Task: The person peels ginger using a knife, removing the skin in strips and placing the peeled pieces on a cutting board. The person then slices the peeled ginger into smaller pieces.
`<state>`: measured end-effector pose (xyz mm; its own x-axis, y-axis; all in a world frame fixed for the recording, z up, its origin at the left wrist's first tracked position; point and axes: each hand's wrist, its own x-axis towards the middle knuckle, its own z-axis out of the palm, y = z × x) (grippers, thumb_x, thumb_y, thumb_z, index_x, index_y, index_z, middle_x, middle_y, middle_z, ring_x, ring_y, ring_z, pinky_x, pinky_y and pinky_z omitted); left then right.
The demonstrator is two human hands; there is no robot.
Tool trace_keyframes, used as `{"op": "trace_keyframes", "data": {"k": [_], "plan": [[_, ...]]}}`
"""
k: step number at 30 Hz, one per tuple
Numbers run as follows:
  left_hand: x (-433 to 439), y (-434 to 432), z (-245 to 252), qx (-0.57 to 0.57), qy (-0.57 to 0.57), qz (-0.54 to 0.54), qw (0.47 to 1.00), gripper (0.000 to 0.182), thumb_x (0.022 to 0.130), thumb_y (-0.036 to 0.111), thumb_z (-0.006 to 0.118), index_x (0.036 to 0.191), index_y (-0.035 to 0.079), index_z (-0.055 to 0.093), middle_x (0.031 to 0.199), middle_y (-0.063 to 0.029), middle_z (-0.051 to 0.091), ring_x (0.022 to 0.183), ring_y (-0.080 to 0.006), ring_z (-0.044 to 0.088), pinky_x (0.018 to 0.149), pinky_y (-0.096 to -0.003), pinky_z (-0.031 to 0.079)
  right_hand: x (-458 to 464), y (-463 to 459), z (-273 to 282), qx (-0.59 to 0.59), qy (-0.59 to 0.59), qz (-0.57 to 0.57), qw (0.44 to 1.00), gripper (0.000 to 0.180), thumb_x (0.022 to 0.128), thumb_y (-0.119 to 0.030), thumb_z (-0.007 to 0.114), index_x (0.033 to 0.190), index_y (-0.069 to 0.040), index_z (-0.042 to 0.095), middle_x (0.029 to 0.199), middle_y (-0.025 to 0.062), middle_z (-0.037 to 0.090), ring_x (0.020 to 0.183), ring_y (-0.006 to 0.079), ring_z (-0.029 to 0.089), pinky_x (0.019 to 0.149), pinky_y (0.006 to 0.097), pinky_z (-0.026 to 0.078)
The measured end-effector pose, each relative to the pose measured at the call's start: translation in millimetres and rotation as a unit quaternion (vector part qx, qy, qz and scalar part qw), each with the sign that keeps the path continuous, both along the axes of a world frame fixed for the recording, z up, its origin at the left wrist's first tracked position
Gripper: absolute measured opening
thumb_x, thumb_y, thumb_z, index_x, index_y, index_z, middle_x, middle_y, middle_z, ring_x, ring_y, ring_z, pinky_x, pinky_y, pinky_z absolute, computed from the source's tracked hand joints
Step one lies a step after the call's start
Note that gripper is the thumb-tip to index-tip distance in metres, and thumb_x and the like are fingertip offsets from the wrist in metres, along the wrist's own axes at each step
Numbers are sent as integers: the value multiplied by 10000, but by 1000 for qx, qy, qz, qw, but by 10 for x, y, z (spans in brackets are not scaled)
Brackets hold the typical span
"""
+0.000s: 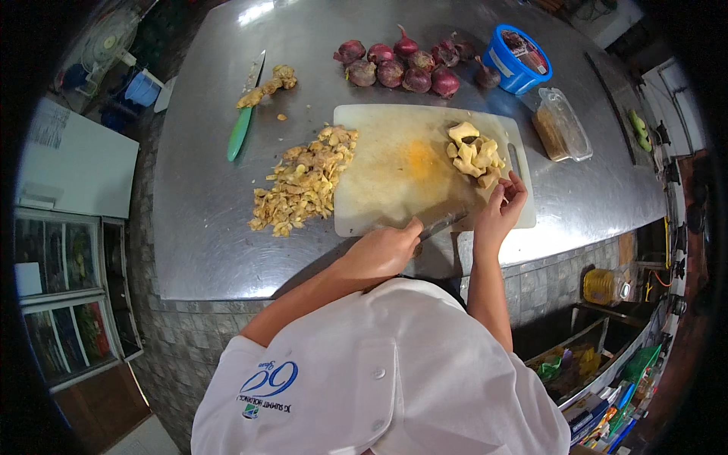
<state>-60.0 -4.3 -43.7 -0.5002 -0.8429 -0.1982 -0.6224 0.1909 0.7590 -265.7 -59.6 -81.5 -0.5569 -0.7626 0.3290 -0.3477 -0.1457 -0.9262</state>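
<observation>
My left hand (387, 249) grips a knife whose dark blade (446, 224) points right, over the near edge of a white plastic cutting board (381, 193). Loosely curled, my right hand (506, 200) is at the board's right side with nothing visible between its fingers. Its fingertips are close beside a pile of peeled ginger pieces (478, 153); whether they touch the nearest piece is unclear. An orange-yellow stain marks the middle of the board. Ginger peelings (304, 182) are heaped along the board's left edge, partly on the steel table (210, 227).
Farther left, an unpeeled ginger root (267, 91) lies across a green-handled knife (240, 133). Several red onions (390, 74) sit beyond the board. A blue tub (515, 62) and a clear plastic container (560, 128) with brown contents stand at the right.
</observation>
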Motion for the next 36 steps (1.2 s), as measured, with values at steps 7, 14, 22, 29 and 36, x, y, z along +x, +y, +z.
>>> {"op": "trace_keyframes", "data": {"k": [7,14,22,29,36], "plan": [[507,-323,-243,-61,-116,254,958,271,966,212,369,1055,-34,436,726,-301,603,698,-469,607,640,-545,465,-41,57,-50,29,87,11,996,220,876,2,503,1094,-1,534,1007,108,535,898,203,523,793,316,432],[633,-98,-29,-85,-104,295,946,236,966,200,398,1070,-9,433,708,-302,590,705,-470,595,642,-554,445,385,-149,-100,34,265,211,940,438,867,-102,551,1265,37,433,1234,234,477,1147,341,473,979,400,375],[955,-80,133,-84,42,479,873,203,966,190,433,1060,21,493,711,-231,580,655,-405,565,576,-487,422,1246,119,-153,59,341,501,793,791,905,-402,543,1433,54,171,1470,282,222,1387,393,199,1135,458,166],[1320,259,219,-74,122,489,861,204,990,190,437,1093,31,510,579,-3,446,451,-68,424,411,-253,337,1131,-391,29,81,323,283,899,781,921,-425,489,1422,81,170,1456,294,240,1381,404,204,1128,493,159],[1274,427,9,12,214,508,835,258,1002,227,410,1147,27,484,552,4,442,420,-70,401,390,-232,324,1265,160,-213,73,493,381,779,859,896,-517,475,1412,97,168,1434,305,269,1357,414,248,1114,479,214]]}}
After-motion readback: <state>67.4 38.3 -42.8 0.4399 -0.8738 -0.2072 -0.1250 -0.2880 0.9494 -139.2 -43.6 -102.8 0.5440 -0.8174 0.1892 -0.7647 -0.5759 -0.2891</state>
